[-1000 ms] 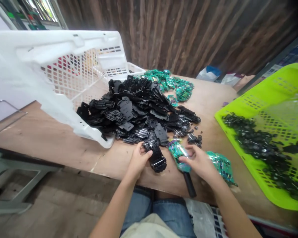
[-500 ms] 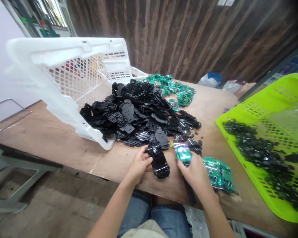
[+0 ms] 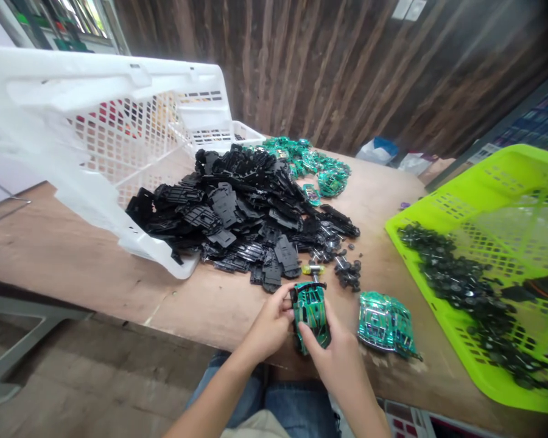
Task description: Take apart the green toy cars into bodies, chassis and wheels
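My left hand (image 3: 273, 323) and my right hand (image 3: 340, 347) both hold a toy car (image 3: 311, 315) just above the table's near edge. It has a shiny green body shell over a black chassis, whose edge shows at its left side and far end. My left fingers wrap its left side; my right thumb lies across the shell. Whether the two parts are fastened cannot be seen. Just beyond, a small hammer with a yellow-tipped head (image 3: 313, 269) lies on the table, its handle hidden by the car. Right of my right hand are green car shells (image 3: 386, 322).
A heap of black chassis (image 3: 237, 207) spills from a tipped white basket (image 3: 150, 246). More green shells (image 3: 333, 176) lie behind it. Small black wheel parts (image 3: 347, 272) sit nearby. At right, a tilted lime-green basket (image 3: 466, 371) holds many wheels and a dark-handled tool (image 3: 541, 287).
The chassis in my left hand and the green shell in my right were apart; now the shell lies over the chassis between both hands. The view has shifted slightly to the right.
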A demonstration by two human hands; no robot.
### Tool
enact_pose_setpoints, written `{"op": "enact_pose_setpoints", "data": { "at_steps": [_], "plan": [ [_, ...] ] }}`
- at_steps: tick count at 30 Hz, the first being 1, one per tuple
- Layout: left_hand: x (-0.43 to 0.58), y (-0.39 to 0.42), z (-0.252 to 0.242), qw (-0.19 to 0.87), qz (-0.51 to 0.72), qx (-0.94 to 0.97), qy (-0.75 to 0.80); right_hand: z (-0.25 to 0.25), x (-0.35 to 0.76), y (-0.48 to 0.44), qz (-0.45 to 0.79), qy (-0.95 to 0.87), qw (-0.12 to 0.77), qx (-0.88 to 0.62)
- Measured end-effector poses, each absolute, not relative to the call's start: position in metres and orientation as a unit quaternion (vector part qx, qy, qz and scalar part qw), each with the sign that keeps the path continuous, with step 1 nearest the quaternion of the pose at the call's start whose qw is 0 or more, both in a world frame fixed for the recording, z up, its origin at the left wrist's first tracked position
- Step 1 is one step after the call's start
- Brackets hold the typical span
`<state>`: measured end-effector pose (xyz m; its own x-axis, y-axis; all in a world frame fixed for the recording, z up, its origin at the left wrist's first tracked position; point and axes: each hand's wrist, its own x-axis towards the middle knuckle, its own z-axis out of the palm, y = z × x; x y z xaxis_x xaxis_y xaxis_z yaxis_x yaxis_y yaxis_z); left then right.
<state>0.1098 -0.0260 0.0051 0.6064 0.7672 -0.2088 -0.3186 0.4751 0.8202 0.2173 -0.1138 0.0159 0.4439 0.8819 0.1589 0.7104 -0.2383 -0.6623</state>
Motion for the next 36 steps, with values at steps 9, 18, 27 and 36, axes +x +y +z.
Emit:
{"op": "enact_pose_setpoints", "data": {
  "at_steps": [9, 18, 27, 36],
  "plan": [
    [0.109, -0.031, 0.009, 0.804, 0.345, 0.410, 0.257, 0.001, 0.209, -0.118, 0.071, -0.475, 0.333, -0.812],
    [0.103, -0.044, 0.024, 0.769, 0.318, 0.471, 0.292, 0.027, 0.236, -0.122, 0.333, -0.463, 0.480, -0.667],
    [0.090, -0.053, 0.021, 0.721, 0.355, 0.532, 0.265, 0.047, 0.229, -0.112, 0.386, -0.463, 0.527, -0.599],
    [0.073, -0.024, 0.011, 0.642, 0.385, 0.561, 0.353, 0.037, 0.206, -0.110, 0.171, -0.636, 0.290, -0.694]
  ]
}}
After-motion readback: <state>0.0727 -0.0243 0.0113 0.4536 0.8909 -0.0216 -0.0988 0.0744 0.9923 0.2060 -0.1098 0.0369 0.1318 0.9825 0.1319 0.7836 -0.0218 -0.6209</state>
